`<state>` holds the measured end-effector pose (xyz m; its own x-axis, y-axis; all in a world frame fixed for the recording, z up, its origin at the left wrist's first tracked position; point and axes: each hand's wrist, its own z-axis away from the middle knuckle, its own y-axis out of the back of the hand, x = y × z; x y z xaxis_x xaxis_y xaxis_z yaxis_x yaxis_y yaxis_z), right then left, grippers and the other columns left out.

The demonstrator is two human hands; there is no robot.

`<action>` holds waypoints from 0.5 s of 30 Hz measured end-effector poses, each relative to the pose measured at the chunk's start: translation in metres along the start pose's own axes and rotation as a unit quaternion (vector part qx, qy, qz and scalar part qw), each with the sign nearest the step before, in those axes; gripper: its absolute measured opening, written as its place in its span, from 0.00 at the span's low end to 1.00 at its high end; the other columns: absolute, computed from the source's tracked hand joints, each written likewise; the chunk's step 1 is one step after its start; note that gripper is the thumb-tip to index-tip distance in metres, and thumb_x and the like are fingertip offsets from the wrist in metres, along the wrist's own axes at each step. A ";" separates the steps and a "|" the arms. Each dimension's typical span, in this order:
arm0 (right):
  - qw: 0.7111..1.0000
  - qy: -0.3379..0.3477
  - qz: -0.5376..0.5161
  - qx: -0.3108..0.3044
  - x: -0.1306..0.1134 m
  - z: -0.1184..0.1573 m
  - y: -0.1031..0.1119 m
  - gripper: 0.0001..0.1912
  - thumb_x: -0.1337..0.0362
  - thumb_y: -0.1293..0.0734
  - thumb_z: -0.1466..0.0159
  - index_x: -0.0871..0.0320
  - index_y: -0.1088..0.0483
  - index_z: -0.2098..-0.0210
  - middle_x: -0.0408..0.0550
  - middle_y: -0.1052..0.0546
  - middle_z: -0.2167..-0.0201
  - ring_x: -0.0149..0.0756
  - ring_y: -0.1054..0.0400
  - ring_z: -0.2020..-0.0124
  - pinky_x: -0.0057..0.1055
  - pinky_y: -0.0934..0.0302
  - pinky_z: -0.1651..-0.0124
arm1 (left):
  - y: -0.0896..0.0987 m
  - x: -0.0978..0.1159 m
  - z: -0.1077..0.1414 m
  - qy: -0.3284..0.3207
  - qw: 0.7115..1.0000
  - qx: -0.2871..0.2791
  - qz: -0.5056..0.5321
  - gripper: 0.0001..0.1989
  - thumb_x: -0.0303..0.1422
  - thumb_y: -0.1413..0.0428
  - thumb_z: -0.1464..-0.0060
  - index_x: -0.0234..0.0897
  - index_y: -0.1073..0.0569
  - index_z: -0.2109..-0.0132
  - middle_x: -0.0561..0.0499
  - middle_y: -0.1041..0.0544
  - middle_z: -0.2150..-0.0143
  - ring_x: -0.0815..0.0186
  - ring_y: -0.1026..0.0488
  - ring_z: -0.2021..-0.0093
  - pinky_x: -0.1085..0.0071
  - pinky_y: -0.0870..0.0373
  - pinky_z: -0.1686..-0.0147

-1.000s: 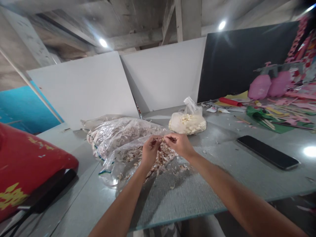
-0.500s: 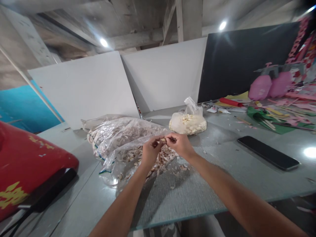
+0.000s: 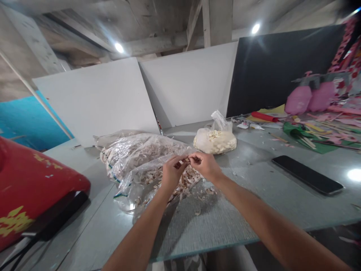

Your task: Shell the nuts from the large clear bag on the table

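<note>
My left hand (image 3: 172, 171) and my right hand (image 3: 205, 164) meet fingertip to fingertip above a clear plastic bag (image 3: 128, 192). Both are closed in a pinch. Whatever is between the fingers is small, pale brown and mostly covered by them. Beneath the hands, many curled brownish-white shell or peel pieces (image 3: 184, 184) lie in the bag's mouth and spill onto the table. Behind my right hand stands a knotted see-through bag (image 3: 216, 142) holding pale cream pieces.
Across the grey table (image 3: 225, 222), a black phone (image 3: 307, 175) lies to the right. A red object (image 3: 36, 188) with a black device (image 3: 63, 212) is at left. Pink spray bottles (image 3: 299, 99), paper scraps and sticks fill the far right. White boards (image 3: 191, 82) lean behind.
Both hands stay in nearly the same place. The small pale piece that showed between the fingertips is now less visible. The view has shifted slightly.
</note>
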<state>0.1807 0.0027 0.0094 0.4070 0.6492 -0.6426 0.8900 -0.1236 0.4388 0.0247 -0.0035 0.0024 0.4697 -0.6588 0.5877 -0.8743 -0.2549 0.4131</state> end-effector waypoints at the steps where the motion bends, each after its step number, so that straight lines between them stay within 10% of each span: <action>1: 1.000 -0.003 -0.002 0.001 0.000 0.000 0.000 0.12 0.65 0.40 0.43 0.59 0.26 0.65 0.44 0.24 0.71 0.31 0.32 0.71 0.23 0.41 0.67 | 0.000 -0.001 0.000 0.002 1.000 0.003 0.006 0.10 0.33 0.43 0.50 0.37 0.24 0.59 0.51 0.27 0.69 0.74 0.35 0.75 0.78 0.38 0.74; 15: 0.995 -0.026 -0.069 0.069 0.001 -0.002 0.003 0.13 0.59 0.41 0.40 0.60 0.30 0.67 0.44 0.28 0.77 0.29 0.35 0.76 0.23 0.42 0.71 | -0.004 0.007 0.002 0.080 0.989 0.015 0.121 0.12 0.35 0.45 0.49 0.36 0.25 0.58 0.52 0.26 0.71 0.75 0.35 0.79 0.78 0.36 0.77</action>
<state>0.1831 0.0041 0.0109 0.2858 0.6271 -0.7246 0.9564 -0.1397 0.2564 0.0314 -0.0081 0.0030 0.2581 -0.5836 0.7700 -0.9655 -0.1269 0.2274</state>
